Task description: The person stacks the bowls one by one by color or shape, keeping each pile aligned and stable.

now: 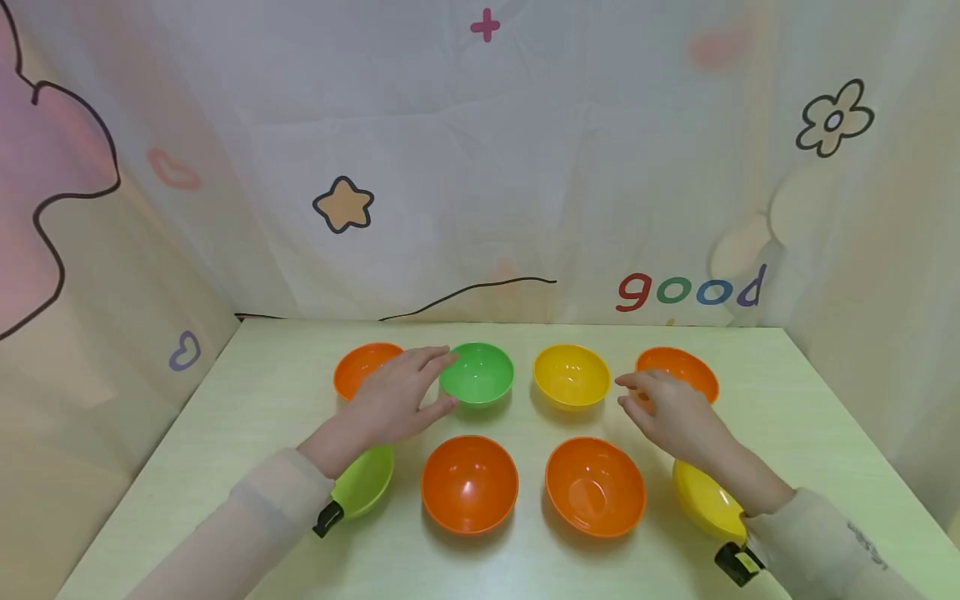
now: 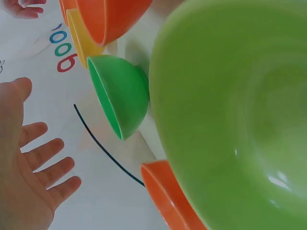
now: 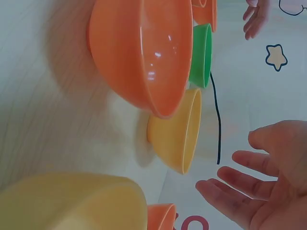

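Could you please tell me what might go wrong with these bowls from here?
The left hand hovers beside the green bowl in the head view, so lowering it might knock that rim. The right hand reaches close to the back yellow bowl and could nudge it. The black wrist device overlaps the lime-green bowl in that view, so it may catch the edge if the arm drops.

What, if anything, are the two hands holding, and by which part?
Nothing is held: the left hand hovers near the bright green bowl, the right hand near the rear right orange bowl, both empty.
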